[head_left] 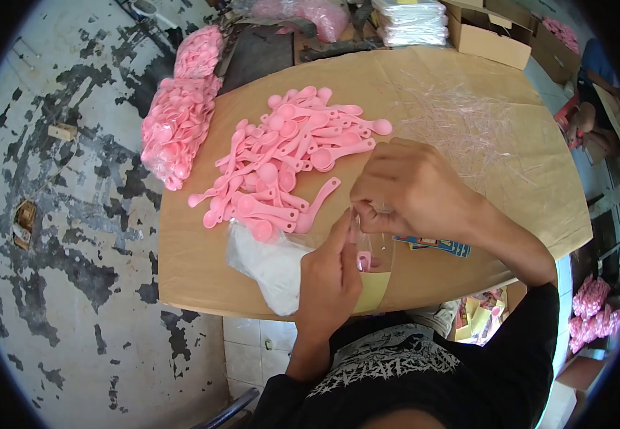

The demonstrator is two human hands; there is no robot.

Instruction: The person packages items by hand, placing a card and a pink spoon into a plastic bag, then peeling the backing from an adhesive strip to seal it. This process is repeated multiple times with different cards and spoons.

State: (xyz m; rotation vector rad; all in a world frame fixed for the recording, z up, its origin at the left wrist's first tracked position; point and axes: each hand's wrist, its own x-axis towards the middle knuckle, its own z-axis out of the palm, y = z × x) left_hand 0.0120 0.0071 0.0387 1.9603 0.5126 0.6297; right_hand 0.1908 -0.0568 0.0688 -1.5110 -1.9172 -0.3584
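Black printed shirt, left hand gripping clear bag, right hand pinching pink spoon into it, spoon pile on table.

On the middle of the table, a loose heap of spoons, with bagged spoons over the left edge and a scatter of wrappers to the right. At the near edge, left hand and right hand together on a sleeve, a bag just left of it, printed cards under the right wrist. Along the far edge, a stack of packs left of boxes.
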